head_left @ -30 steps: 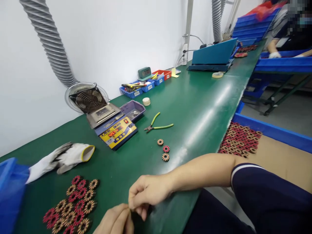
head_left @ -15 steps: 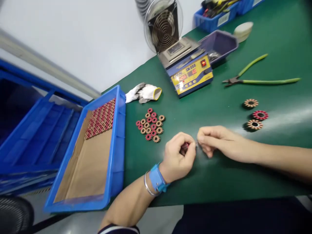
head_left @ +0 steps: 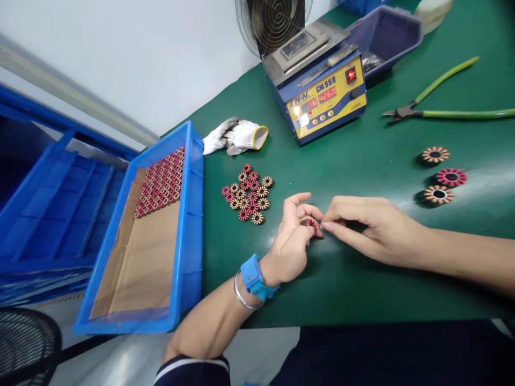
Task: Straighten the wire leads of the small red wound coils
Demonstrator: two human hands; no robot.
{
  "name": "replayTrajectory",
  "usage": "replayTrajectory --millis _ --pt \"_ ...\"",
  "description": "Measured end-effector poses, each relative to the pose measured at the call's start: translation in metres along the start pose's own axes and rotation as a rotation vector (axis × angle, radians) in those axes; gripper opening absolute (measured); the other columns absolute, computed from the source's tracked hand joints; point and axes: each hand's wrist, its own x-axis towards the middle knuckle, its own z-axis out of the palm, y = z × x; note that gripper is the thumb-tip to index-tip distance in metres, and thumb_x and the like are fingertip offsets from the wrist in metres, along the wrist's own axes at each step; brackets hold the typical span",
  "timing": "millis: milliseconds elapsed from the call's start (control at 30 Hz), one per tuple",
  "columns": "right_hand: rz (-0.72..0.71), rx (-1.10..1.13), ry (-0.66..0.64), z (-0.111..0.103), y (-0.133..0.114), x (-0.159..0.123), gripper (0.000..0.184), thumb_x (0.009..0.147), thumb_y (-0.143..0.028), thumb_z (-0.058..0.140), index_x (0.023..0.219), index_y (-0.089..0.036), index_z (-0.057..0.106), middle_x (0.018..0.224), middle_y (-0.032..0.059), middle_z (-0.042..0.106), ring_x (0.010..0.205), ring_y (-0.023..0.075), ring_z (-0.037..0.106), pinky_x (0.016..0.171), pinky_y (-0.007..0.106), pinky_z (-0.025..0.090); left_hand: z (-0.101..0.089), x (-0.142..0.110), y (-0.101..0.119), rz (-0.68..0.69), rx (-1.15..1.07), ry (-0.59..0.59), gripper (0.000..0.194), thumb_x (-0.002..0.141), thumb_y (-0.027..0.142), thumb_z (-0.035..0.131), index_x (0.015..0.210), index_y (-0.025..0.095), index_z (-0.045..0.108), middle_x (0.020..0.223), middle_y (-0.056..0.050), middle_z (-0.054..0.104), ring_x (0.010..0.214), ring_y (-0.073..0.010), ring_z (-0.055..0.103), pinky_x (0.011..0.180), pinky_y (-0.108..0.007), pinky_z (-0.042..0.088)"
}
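Observation:
My left hand point(head_left: 290, 244) grips a small red-wound stator point(head_left: 311, 225) between thumb and fingers, its index finger lifted away. Thumb and forefinger of my right hand point(head_left: 376, 228) are pinched together right beside the stator's edge; whatever is between them is too small to make out. To the left of my hands lies a cluster of several red and copper stators point(head_left: 252, 197). Off to the right sit a copper stator point(head_left: 435, 155), a red one point(head_left: 451, 177) and another copper one point(head_left: 439, 195), each with a dark centre.
A blue tray point(head_left: 192, 214) lined with cardboard holds packed rows of stators point(head_left: 163, 179). White gloves point(head_left: 241, 137) lie behind the cluster. Further back stand a yellow-fronted solder pot point(head_left: 325, 102), a fan point(head_left: 279, 21) and a purple bin point(head_left: 388, 37). Green-handled cutters point(head_left: 406, 112) rest at right.
My left fingers have loosened and spread, showing more of the red stator. My right hand keeps its pinch beside it. The camera view has tilted lower, so the back of the table shows less.

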Motion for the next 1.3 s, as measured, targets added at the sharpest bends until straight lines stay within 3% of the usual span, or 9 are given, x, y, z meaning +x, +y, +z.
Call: replayTrajectory --millis 267,367,467,633,700,833,1033,1200,1300 --pt "0.225 0.022 0.185 -0.026 0.0 -0.001 0.021 0.093 -0.025 0.058 0.073 -0.022 0.057 0.064 -0.0008 0.06 0.056 0.0131 0.053 0.055 0.027 0.044 0.002 0.002 0.002 -0.031 -0.204 -0.026 0.061 0.087 0.032 0.076 0.132 0.027 0.035 0.106 -0.003 0.054 0.099 -0.0183 0.067 0.076 -0.028 0.058" --pt "0.304 0.119 0.053 -0.024 0.0 0.003 0.019 0.091 -0.038 0.064 0.086 -0.02 0.064 0.072 0.0015 0.066 0.056 0.0142 0.056 0.053 0.027 0.045 -0.001 0.005 0.001 -0.049 -0.29 -0.024 0.067 0.085 0.039 0.08 0.135 0.027 0.037 0.106 -0.002 0.06 0.093 -0.0163 0.067 0.074 -0.027 0.057" --pt "0.29 0.161 -0.077 -0.023 -0.001 0.005 0.026 0.095 -0.039 0.06 0.078 -0.02 0.064 0.065 -0.0003 0.061 0.054 0.013 0.051 0.051 0.026 0.041 -0.004 0.008 -0.005 0.025 -0.232 0.018 0.071 0.084 0.041 0.081 0.139 0.027 0.037 0.106 -0.003 0.064 0.087 -0.014 0.063 0.069 -0.024 0.052" --pt "0.362 0.269 0.159 -0.03 -0.002 0.004 0.039 0.095 -0.05 0.062 0.069 -0.021 0.061 0.062 0.0005 0.059 0.055 0.0143 0.053 0.052 0.027 0.042 -0.005 0.012 -0.013 0.166 -0.089 0.106 0.073 0.086 0.04 0.081 0.141 0.026 0.036 0.108 -0.005 0.065 0.092 -0.0138 0.063 0.079 -0.026 0.052" --pt "0.407 0.236 0.096 -0.027 -0.002 0.004 0.04 0.09 -0.054 0.067 0.07 -0.02 0.064 0.06 0.0005 0.06 0.053 0.0141 0.053 0.05 0.026 0.041 -0.003 0.012 -0.014 0.206 -0.059 0.14 0.076 0.085 0.038 0.081 0.144 0.027 0.034 0.109 -0.004 0.065 0.094 -0.0137 0.063 0.081 -0.026 0.052" --pt "0.303 0.089 -0.134 -0.016 -0.002 0.005 0.035 0.091 -0.046 0.064 0.069 -0.019 0.065 0.057 -0.0005 0.058 0.051 0.0123 0.05 0.051 0.026 0.039 -0.001 0.011 -0.017 0.272 0.005 0.175 0.08 0.085 0.033 0.081 0.148 0.028 0.033 0.111 -0.005 0.064 0.098 -0.0149 0.064 0.076 -0.023 0.052" --pt "0.439 0.206 0.166 -0.024 0.006 0.005 0.035 0.092 -0.049 0.066 0.072 -0.02 0.066 0.062 0.0018 0.065 0.051 0.0137 0.057 0.05 0.026 0.045 -0.001 0.008 -0.017 0.292 0.083 0.217 0.082 0.084 0.026 0.08 0.15 0.028 0.031 0.11 -0.005 0.066 0.099 -0.0159 0.064 0.069 -0.021 0.051" --pt "0.304 0.069 -0.072 -0.016 0.004 0.004 0.026 0.088 -0.042 0.067 0.077 -0.018 0.07 0.062 0.0012 0.063 0.054 0.0147 0.054 0.051 0.028 0.043 0.001 0.007 -0.014 0.287 0.079 0.227 0.082 0.083 0.028 0.081 0.149 0.027 0.031 0.11 -0.006 0.066 0.1 -0.0164 0.066 0.069 -0.021 0.051" --pt "0.317 0.151 -0.026 -0.018 0.002 0.005 0.032 0.094 -0.041 0.061 0.072 -0.019 0.067 0.061 0.0003 0.063 0.054 0.0142 0.054 0.052 0.028 0.042 0.001 0.006 -0.014 0.315 0.136 0.241 0.081 0.084 0.028 0.08 0.149 0.028 0.032 0.11 -0.006 0.067 0.098 -0.0169 0.066 0.068 -0.022 0.051"
